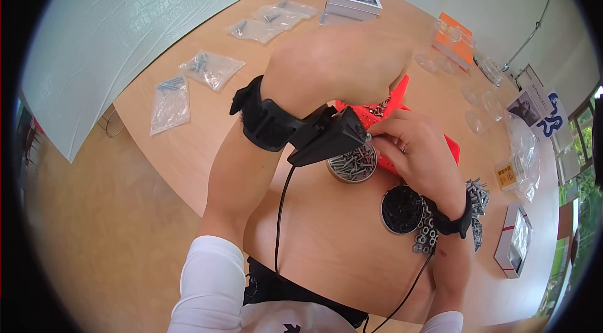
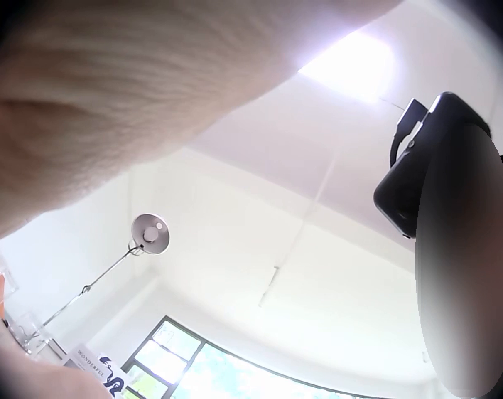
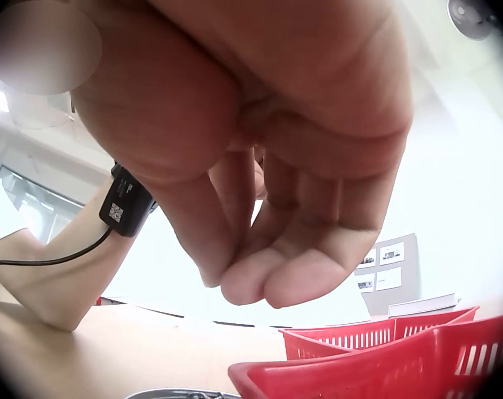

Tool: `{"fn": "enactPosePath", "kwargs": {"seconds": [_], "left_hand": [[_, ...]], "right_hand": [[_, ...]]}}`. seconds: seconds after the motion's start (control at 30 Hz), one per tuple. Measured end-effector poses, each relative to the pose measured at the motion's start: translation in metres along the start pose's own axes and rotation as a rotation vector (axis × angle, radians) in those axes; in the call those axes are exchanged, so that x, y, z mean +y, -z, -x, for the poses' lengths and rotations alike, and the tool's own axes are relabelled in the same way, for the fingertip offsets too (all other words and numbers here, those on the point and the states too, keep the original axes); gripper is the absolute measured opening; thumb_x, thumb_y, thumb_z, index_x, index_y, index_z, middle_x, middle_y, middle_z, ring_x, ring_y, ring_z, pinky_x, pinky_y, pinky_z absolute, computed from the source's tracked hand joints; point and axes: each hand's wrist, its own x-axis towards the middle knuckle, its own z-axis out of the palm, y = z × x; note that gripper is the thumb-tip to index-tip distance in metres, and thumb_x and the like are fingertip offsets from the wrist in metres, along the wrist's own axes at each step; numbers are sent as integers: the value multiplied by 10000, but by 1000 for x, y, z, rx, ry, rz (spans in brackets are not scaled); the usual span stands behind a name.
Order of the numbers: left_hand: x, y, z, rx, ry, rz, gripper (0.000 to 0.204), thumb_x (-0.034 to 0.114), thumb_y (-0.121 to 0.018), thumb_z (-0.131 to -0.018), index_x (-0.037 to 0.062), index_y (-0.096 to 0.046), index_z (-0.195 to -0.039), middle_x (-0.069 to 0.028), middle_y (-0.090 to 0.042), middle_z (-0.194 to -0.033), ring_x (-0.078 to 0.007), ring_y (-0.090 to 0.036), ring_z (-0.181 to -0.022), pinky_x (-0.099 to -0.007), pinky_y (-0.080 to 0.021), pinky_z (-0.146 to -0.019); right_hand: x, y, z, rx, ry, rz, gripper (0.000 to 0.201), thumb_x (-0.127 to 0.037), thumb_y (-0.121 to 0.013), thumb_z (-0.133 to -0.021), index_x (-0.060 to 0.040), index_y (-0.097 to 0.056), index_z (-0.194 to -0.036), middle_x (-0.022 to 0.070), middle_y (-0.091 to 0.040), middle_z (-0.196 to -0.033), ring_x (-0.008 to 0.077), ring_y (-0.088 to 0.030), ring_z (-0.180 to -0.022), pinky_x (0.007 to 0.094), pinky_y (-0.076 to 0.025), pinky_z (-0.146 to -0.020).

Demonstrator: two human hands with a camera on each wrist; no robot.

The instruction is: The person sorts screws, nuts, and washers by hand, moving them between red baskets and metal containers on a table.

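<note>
Pinching small metal piece (image 1: 369,137): right hand (image 1: 418,148) | left hand (image 1: 342,60): can't tell | near: red baskets (image 3: 343,372), screw dish (image 1: 352,180)

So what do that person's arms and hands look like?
The left hand and right hand wear no gloves. Each wrist has a black strap and a thin black cable. The left strap carries a chunky black box marked with a white square code. White sleeves show further up both arms.

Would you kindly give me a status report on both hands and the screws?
Left hand raised, fingertips hidden. Right hand seemingly pinching a small shiny piece. Screws loose in round container. Black wrist camera partly blocking the head view.
</note>
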Motion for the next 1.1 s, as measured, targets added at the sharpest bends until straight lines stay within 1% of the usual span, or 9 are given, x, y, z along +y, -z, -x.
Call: {"fn": "enactPosePath", "kwargs": {"seconds": [0.13,0.37,0.47,0.5,0.6,0.73,0.8,0.9,1.1], "left_hand": [[-7,-15,1,120,-86,-52,187,94,-686,-784,-23,-762,-908,-180,-722,-846,-319,-698,-813,-387,-551,-728],[-1,-11,2,87,-46,-54,174,115,-696,-801,-10,-762,-904,-179,-713,-855,-325,-685,-830,-395,-543,-741],[-2,-13,3,88,-51,-25,177,139,-697,-818,10,-754,-924,-168,-704,-907,-325,-674,-879,-403,-538,-764],[-1,-14,3,86,-58,-8,179,147,-697,-824,17,-751,-935,-163,-701,-928,-324,-670,-899,-405,-535,-774],[19,-8,-7,-119,57,27,192,179,-693,-846,31,-737,-959,-138,-694,-980,-317,-660,-944,-403,-533,-808],[43,-32,-33,-382,19,164,208,161,-715,-845,43,-734,-1016,-134,-688,-968,-314,-657,-979,-411,-532,-846],[42,-65,-40,-429,-104,157,222,148,-730,-840,50,-735,-1040,-136,-685,-963,-317,-659,-999,-416,-532,-860],[49,-87,-47,-561,-129,98,285,136,-764,-812,85,-741,-1091,-126,-687,-972,-311,-656,-1037,-421,-524,-870],[50,-116,-40,-564,-203,-6,298,143,-803,-762,98,-766,-1054,-111,-694,-1033,-309,-674,-989,-444,-529,-867]], "right_hand": [[-1,-4,-2,-58,-35,2,129,-67,-694,-834,17,-735,-924,182,-664,-840,379,-641,-829,460,-506,-779],[4,-10,-4,-112,-1,23,166,-64,-694,-831,29,-733,-963,202,-672,-849,384,-644,-807,456,-517,-765],[9,-11,0,-80,16,-39,212,-57,-702,-822,21,-720,-1018,201,-673,-871,372,-645,-784,443,-522,-756],[10,-5,1,-43,-5,-38,215,-51,-712,-816,10,-722,-1021,175,-679,-864,328,-641,-759,409,-517,-720],[13,34,13,58,-86,-23,228,-44,-734,-810,-16,-726,-1036,82,-710,-865,199,-621,-697,306,-501,-637],[26,74,33,-26,-336,66,258,-70,-706,-839,-10,-716,-1090,158,-716,-977,302,-679,-861,398,-530,-791],[39,74,41,-76,-346,147,276,-75,-723,-828,-15,-716,-1097,164,-718,-992,327,-679,-902,417,-532,-814],[83,55,57,-169,-315,197,293,-94,-762,-800,-18,-718,-1080,173,-718,-997,362,-676,-929,445,-534,-845],[80,38,52,-351,-446,344,315,-144,-831,-749,-21,-707,-1012,181,-714,-994,384,-684,-942,461,-554,-840]]}}
